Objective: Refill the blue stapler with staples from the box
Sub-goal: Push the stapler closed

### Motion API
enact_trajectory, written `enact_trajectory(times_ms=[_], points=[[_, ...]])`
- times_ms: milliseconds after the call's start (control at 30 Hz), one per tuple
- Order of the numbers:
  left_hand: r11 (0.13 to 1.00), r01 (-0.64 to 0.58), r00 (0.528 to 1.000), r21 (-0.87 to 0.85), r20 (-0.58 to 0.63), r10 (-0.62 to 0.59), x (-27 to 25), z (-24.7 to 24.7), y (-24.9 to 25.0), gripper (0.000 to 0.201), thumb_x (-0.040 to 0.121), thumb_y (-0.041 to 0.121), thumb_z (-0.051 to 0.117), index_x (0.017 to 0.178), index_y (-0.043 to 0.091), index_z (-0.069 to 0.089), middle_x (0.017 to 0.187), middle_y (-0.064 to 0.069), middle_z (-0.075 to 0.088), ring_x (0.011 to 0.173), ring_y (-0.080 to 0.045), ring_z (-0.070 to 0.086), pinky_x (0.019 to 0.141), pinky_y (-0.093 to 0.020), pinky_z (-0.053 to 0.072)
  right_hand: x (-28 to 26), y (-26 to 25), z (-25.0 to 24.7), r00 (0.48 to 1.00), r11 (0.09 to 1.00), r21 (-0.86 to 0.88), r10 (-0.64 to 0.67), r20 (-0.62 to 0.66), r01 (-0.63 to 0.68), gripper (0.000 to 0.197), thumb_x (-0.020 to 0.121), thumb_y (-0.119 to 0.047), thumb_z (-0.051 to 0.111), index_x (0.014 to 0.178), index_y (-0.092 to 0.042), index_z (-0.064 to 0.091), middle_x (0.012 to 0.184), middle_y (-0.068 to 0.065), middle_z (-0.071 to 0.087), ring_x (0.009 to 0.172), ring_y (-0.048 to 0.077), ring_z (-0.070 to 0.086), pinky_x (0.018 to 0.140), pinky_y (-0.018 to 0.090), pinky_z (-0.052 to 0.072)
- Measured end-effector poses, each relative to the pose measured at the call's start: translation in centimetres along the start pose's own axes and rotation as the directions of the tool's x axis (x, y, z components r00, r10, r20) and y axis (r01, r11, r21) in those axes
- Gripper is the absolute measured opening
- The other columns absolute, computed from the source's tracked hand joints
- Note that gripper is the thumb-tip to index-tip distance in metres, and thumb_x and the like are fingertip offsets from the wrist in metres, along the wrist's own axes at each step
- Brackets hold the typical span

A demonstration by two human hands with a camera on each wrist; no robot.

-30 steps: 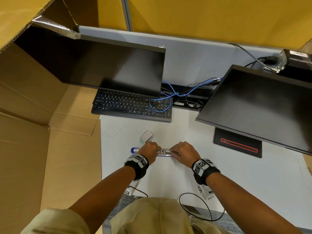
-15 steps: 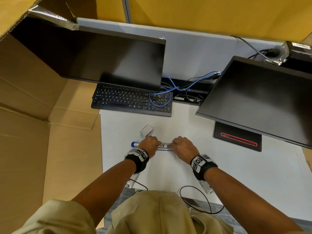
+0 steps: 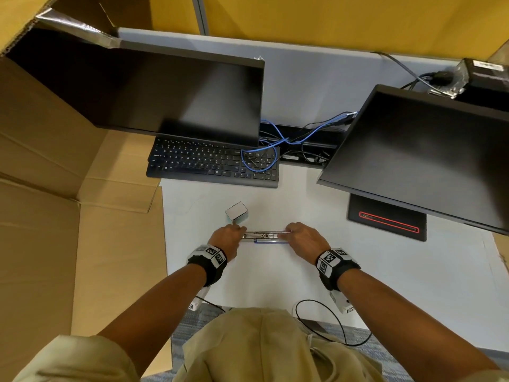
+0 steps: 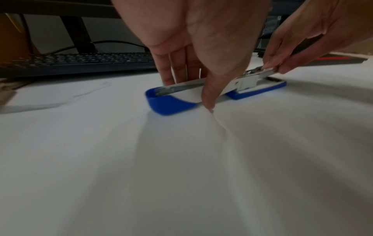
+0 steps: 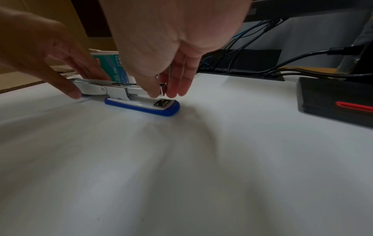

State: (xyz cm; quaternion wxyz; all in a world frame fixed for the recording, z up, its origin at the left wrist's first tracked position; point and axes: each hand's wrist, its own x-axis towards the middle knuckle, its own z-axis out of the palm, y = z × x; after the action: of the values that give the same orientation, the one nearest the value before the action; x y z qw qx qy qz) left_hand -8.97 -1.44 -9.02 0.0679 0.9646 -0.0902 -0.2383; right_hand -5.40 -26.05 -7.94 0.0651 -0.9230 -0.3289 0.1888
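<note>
The blue stapler [image 3: 264, 236] lies opened out flat on the white table [image 3: 385, 271], running left to right. My left hand [image 3: 225, 238] grips its blue and white top cover [image 4: 167, 102], fingers behind and thumb in front. My right hand [image 3: 300, 238] pinches the front end of the metal magazine [image 5: 121, 90] between thumb and fingers, just above the blue base [image 5: 145, 107] and its anvil. The staple box [image 3: 237, 211], white and teal, stands just behind my left hand; its printed side [image 5: 118, 67] shows in the right wrist view. I see no loose staples.
A black keyboard [image 3: 212, 164] lies at the back under a monitor [image 3: 165, 92]. A second monitor [image 3: 429, 158] overhangs the right, its base [image 3: 385, 220] on the table. Blue and black cables [image 3: 275, 150] tangle between them. Cardboard [image 3: 55, 216] flanks the left.
My hands have drawn apart along the stapler, so more of the metal magazine shows between them. The blue tip that showed left of my left hand is now covered.
</note>
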Motion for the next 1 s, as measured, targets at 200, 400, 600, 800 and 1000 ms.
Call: enact_trajectory(times_ms=[200, 400, 600, 800, 1000], points=[[0.989, 0.062, 0.998, 0.136, 0.021, -0.066, -1.5, -1.2, -1.3, 0.033, 0.085, 0.009, 0.058, 0.118, 0.012, 0.054, 0.116, -0.007, 0.058, 0.1, -0.026, 0.058, 0.079, -0.035, 0.051, 0.0, -0.2, -0.7, 1.0, 0.999, 0.049, 0.009, 0.026, -0.01, 0.039, 0.088, -0.008, 0.063, 0.126, -0.02, 0.063, 0.115, 0.013, 0.063, 0.096, 0.035, 0.063, 0.074, 0.037, 0.055], [0.997, 0.036, 0.993, 0.062, -0.113, -0.029, -2.5, -2.6, -0.3, 0.034, 0.079, 0.01, 0.06, 0.113, 0.008, 0.053, 0.12, -0.01, 0.054, 0.094, -0.027, 0.058, 0.058, -0.035, 0.051, 0.1, -0.1, -1.1, 0.999, 0.998, 0.063, 0.015, 0.037, -0.018, 0.043, 0.089, -0.002, 0.058, 0.127, -0.023, 0.061, 0.111, 0.011, 0.06, 0.092, 0.033, 0.062, 0.071, 0.034, 0.053], [0.993, -0.122, 0.971, -0.002, -0.208, 0.119, -3.1, -4.2, 1.8, 0.031, 0.078, 0.005, 0.066, 0.108, 0.006, 0.059, 0.111, -0.012, 0.059, 0.076, -0.032, 0.064, 0.055, -0.036, 0.054, -0.2, -0.4, -1.8, 0.997, 0.994, 0.091, 0.059, 0.059, -0.064, 0.037, 0.091, 0.0, 0.055, 0.125, -0.013, 0.061, 0.113, 0.014, 0.059, 0.097, 0.035, 0.06, 0.078, 0.036, 0.052], [0.967, -0.198, 0.963, -0.162, -0.217, 0.161, -1.8, -5.4, 3.8, 0.04, 0.081, 0.0, 0.063, 0.119, 0.006, 0.053, 0.111, -0.012, 0.059, 0.083, -0.032, 0.062, 0.07, -0.039, 0.057, 0.1, -0.2, -1.6, 0.998, 0.994, 0.099, 0.043, 0.04, -0.047, 0.036, 0.091, -0.003, 0.056, 0.123, -0.017, 0.063, 0.11, 0.013, 0.061, 0.095, 0.035, 0.062, 0.077, 0.036, 0.054], [0.965, -0.236, 0.964, -0.116, -0.15, 0.218, 0.5, -4.6, 6.6, 0.031, 0.085, 0.001, 0.06, 0.115, 0.006, 0.054, 0.109, -0.014, 0.057, 0.08, -0.034, 0.062, 0.07, -0.039, 0.052, 0.0, -0.3, -1.8, 0.995, 0.965, 0.24, 0.101, 0.022, -0.103, 0.021, 0.095, -0.011, 0.053, 0.111, -0.007, 0.065, 0.105, 0.016, 0.069, 0.094, 0.034, 0.064, 0.083, 0.038, 0.052]])
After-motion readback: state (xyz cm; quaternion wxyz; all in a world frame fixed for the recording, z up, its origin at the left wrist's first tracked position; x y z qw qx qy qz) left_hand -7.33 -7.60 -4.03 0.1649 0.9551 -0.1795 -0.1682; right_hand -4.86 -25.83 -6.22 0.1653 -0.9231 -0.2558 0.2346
